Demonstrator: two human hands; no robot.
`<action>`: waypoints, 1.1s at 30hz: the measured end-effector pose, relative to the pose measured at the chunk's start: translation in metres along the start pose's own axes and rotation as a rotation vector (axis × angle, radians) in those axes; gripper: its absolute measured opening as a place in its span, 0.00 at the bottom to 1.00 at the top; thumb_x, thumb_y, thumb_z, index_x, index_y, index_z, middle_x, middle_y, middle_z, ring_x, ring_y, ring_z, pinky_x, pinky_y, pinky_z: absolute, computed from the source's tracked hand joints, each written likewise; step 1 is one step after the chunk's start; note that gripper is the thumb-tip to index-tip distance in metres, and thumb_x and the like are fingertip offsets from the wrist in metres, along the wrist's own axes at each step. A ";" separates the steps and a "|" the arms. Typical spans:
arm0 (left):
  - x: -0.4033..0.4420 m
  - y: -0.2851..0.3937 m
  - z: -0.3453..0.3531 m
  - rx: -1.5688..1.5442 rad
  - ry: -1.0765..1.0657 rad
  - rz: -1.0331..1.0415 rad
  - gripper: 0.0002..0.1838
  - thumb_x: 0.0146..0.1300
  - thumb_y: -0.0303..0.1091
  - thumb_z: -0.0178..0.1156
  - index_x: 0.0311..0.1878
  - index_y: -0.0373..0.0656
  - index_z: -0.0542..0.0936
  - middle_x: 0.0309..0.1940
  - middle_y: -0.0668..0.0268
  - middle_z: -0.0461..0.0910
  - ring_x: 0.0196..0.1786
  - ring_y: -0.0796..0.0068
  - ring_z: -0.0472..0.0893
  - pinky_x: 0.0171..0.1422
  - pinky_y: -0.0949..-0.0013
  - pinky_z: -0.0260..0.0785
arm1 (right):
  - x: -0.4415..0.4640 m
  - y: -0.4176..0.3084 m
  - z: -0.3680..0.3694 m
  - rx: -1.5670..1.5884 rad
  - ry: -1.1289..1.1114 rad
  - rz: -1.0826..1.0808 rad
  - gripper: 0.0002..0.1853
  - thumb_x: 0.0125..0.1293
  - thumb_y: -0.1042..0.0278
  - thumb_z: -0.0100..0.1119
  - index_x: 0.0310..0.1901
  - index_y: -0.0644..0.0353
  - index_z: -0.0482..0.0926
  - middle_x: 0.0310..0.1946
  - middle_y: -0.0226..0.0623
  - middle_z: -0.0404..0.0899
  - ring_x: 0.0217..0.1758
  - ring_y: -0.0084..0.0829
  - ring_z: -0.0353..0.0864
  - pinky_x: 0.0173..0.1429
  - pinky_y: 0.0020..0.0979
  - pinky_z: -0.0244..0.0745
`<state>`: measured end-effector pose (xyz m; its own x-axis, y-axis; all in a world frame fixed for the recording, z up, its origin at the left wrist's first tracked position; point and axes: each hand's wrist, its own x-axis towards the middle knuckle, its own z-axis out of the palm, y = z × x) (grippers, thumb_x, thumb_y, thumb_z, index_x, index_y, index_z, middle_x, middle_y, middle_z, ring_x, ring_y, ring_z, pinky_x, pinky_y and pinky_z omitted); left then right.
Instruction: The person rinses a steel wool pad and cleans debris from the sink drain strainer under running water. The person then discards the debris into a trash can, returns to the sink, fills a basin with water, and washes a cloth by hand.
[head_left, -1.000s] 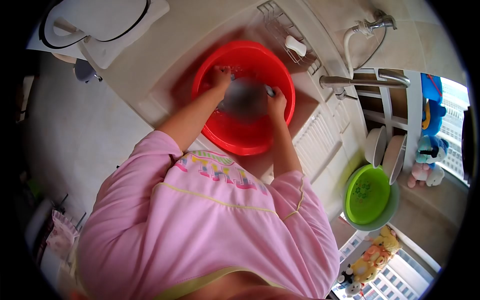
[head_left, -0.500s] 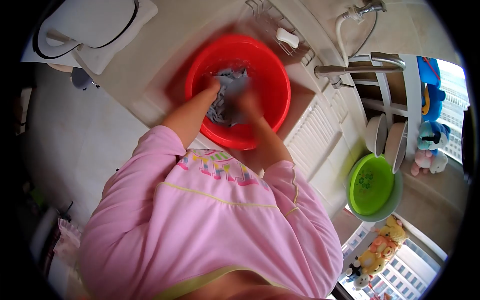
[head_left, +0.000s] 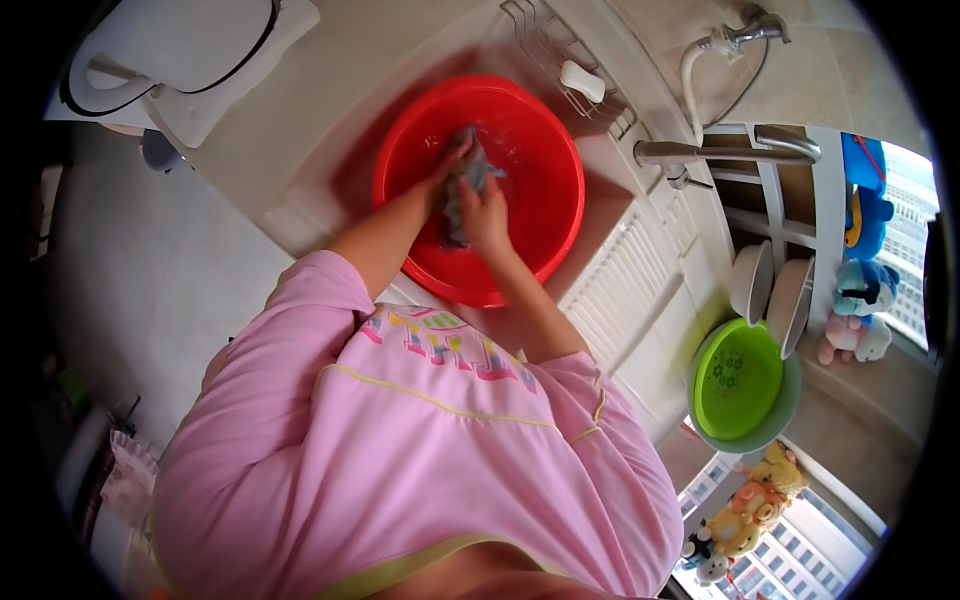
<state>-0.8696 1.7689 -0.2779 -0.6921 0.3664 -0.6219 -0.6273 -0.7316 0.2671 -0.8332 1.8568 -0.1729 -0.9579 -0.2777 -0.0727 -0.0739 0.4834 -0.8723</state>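
Note:
Inside a red plastic basin [head_left: 550, 190], both hands grip a wet grey-blue cloth [head_left: 475, 168] squeezed into a narrow bundle. My left hand [head_left: 447, 178] closes on its left side, near the top end. From the right, my right hand [head_left: 487, 212] wraps around the middle and lower part, its fingers partly hiding the fabric. A little water shows around the bundle on the basin floor. What kind of garment or cloth it is cannot be made out.
The basin stands in a pale sink with a ribbed washboard [head_left: 625, 265] at its right. A white soap bar [head_left: 582, 82] sits on a wire rack [head_left: 545, 45]. The metal faucet [head_left: 720, 152] juts out at right, above a green basin [head_left: 738, 380] and two white bowls [head_left: 752, 275].
The cloth, spread across the basin bottom before, is now gathered into a tight bundle between both hands. The right hand, blurred earlier, has come closer to the left.

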 end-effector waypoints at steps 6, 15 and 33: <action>-0.040 0.002 0.048 -0.170 -0.014 -0.017 0.34 0.54 0.56 0.51 0.62 0.52 0.59 0.62 0.58 0.55 0.63 0.58 0.56 0.64 0.51 0.49 | 0.009 0.015 0.003 -0.622 0.081 -0.216 0.13 0.52 0.59 0.57 0.30 0.61 0.70 0.28 0.49 0.74 0.29 0.49 0.75 0.31 0.43 0.69; -0.002 0.008 0.017 0.330 0.595 0.396 0.31 0.53 0.47 0.53 0.62 0.58 0.60 0.65 0.57 0.47 0.66 0.54 0.49 0.65 0.47 0.43 | 0.065 0.108 -0.053 -0.395 0.088 0.307 0.32 0.60 0.42 0.43 0.57 0.60 0.62 0.49 0.55 0.69 0.51 0.51 0.69 0.52 0.46 0.65; -0.039 0.042 0.021 -0.049 -0.066 -0.131 0.46 0.51 0.69 0.46 0.66 0.49 0.52 0.63 0.58 0.57 0.64 0.62 0.58 0.66 0.61 0.49 | 0.029 -0.018 -0.047 0.195 -0.304 0.207 0.13 0.60 0.68 0.52 0.45 0.63 0.72 0.30 0.42 0.76 0.31 0.28 0.77 0.32 0.28 0.72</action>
<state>-0.8762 1.7361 -0.2269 -0.6287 0.4964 -0.5986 -0.6964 -0.7020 0.1493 -0.8728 1.8788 -0.1367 -0.8194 -0.4379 -0.3699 0.1931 0.3968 -0.8974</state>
